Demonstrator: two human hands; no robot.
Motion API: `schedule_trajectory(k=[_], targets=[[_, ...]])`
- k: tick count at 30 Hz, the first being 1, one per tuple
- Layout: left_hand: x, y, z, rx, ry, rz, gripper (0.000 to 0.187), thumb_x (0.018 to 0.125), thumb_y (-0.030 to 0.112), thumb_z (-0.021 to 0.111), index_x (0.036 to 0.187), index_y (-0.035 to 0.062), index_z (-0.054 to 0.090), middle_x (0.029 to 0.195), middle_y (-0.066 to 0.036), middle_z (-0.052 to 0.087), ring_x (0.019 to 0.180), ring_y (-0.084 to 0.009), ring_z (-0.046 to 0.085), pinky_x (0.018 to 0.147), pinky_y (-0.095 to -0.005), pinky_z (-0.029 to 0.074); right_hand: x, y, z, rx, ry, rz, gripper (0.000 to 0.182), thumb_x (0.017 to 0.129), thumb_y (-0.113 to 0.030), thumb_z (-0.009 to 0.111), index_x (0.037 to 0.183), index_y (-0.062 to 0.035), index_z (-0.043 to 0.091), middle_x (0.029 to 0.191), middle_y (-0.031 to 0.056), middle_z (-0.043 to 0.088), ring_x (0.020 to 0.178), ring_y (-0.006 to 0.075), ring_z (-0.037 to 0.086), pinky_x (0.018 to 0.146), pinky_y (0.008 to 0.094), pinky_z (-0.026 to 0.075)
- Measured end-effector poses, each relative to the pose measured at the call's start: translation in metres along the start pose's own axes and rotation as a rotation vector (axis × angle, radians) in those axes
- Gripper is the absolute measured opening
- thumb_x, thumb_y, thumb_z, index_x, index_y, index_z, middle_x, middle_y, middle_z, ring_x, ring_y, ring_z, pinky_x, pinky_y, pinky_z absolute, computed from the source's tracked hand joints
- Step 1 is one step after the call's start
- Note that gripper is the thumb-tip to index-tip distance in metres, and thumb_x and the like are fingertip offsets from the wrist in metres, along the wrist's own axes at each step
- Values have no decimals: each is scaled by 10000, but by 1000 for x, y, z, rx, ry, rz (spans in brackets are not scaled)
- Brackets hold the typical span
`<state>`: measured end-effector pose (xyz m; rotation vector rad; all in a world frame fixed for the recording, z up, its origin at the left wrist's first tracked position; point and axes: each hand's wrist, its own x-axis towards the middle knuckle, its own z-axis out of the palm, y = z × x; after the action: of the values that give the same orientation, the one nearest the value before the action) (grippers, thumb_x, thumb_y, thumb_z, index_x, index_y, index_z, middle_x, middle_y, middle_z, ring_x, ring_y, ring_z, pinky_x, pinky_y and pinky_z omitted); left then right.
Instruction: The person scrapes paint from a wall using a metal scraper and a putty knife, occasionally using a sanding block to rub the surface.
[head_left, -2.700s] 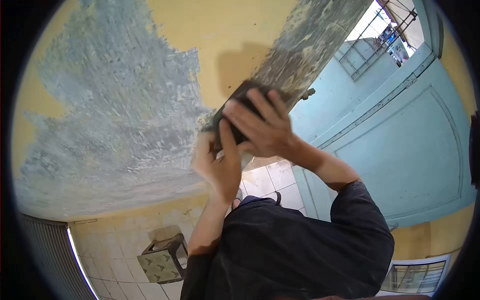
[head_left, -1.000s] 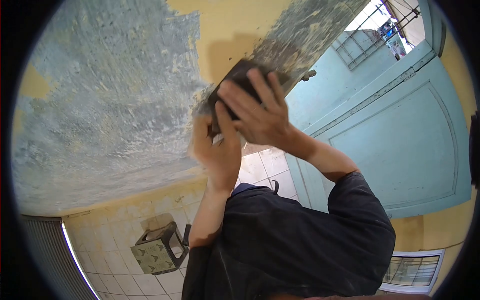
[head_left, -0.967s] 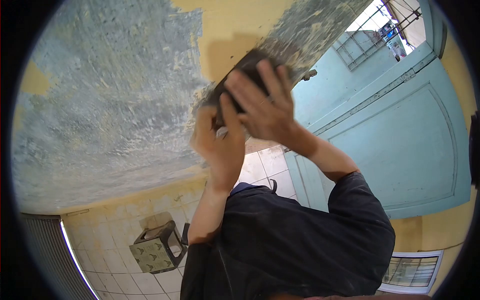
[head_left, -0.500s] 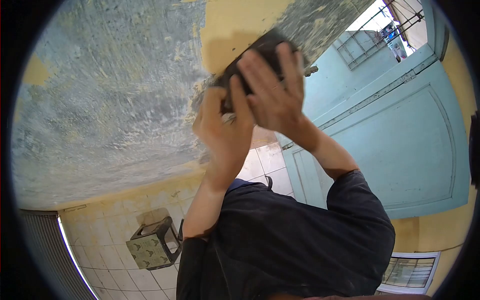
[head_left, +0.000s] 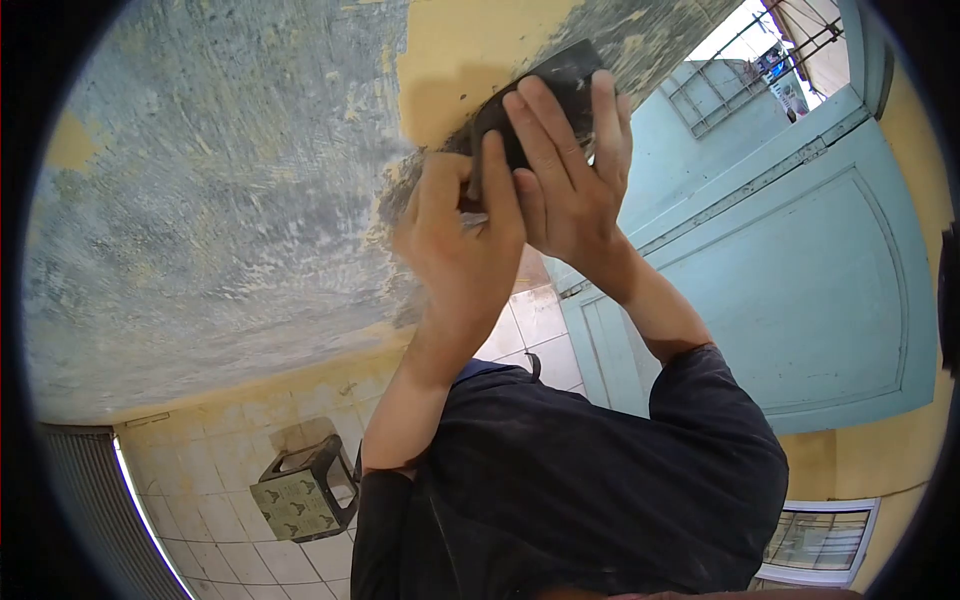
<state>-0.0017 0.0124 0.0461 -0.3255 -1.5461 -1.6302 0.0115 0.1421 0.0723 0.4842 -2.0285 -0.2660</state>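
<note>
A dark, flat rectangular block (head_left: 570, 75) lies against the patchy wall surface, beside a bare yellow patch. My left hand (head_left: 465, 245) grips its lower left end, the index finger stretched along the block and the other fingers curled; what they wrap round is partly hidden. On the block's face my right hand (head_left: 575, 195) lies flat with its fingers stretched out and partly spread. Grey, scraped-looking coating (head_left: 250, 180) covers much of the wall to the left of both hands.
A light blue door (head_left: 790, 290) is on the right, with a barred opening (head_left: 800, 50) above it. A stool with a patterned top (head_left: 297, 507) stands on the tiles at the lower left. Ribbed dark panel (head_left: 95, 490) at far left; small barred window (head_left: 820, 543) at lower right.
The dark block has shifted slightly up and to the right along the wall. Both hands have moved with it, and the right hand's fingers show more clearly.
</note>
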Motion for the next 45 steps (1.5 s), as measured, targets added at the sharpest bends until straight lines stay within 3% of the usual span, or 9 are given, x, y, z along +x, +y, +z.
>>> schedule_trajectory(k=[5,7,17,20,26,29,36,40,45], targets=[[-25,-24,-24,21,-31,-108,289,939,78,776,739,22,574,640,-43,618,568,-36,539,504,-233,425,-24,-25,22,130,-69,-52,486,983,-365,601,1395,-115,661,1544,41,542,1521,367,335,1245,600,195],[-50,-39,-47,20,-47,-305,257,891,75,812,761,48,592,658,-76,622,531,-155,608,507,-286,460,-44,-47,25,227,-199,-78,526,962,-391,636,1409,-113,645,1567,39,512,1534,343,317,1257,601,170],[-79,-19,-101,186,-312,-16,203,789,14,869,860,55,683,824,-96,723,690,-243,732,572,-325,539,-97,-98,-17,830,-221,251,777,792,-178,796,1438,109,473,1586,370,323,1515,543,242,1213,598,289],[-72,-7,-99,98,-373,30,215,783,21,872,902,40,695,892,-107,732,740,-243,740,588,-335,552,-103,-108,-15,892,-38,314,834,789,-98,795,1491,105,393,1591,364,319,1507,546,261,1209,593,295],[-72,13,-111,-19,-585,-54,366,747,143,913,997,11,680,1287,-253,676,1055,-388,721,890,-415,595,-92,-127,-39,976,-46,609,762,875,-28,735,1533,72,363,1594,264,390,1477,393,418,1172,432,401],[-68,9,-121,-104,-690,-12,544,766,235,885,1184,5,624,1377,-248,630,1241,-423,618,1137,-556,414,-76,-136,-59,1551,-105,1094,557,1007,-35,636,1524,0,433,1514,172,510,1383,211,502,1115,353,448],[-68,13,-139,-4,-677,5,497,929,216,756,1330,-16,578,1422,-205,611,1334,-382,532,1192,-515,334,-65,-118,-85,1995,-152,1815,401,1046,-207,635,1388,-18,546,1279,112,671,1120,184,682,944,318,562],[-63,15,-138,316,-354,6,466,945,95,727,1367,-25,570,1308,-160,668,1208,-322,589,1087,-442,412,-78,-106,-73,2094,-290,1842,374,1029,-169,647,1359,-11,570,1269,115,673,1168,216,667,959,347,556],[-51,16,-132,-13,-256,-662,397,959,118,755,1306,-30,631,1105,-73,710,877,-101,629,798,-251,506,-91,-92,-46,2258,-391,1532,413,1024,-141,630,1397,23,558,1333,128,642,1215,222,626,1022,389,512]])
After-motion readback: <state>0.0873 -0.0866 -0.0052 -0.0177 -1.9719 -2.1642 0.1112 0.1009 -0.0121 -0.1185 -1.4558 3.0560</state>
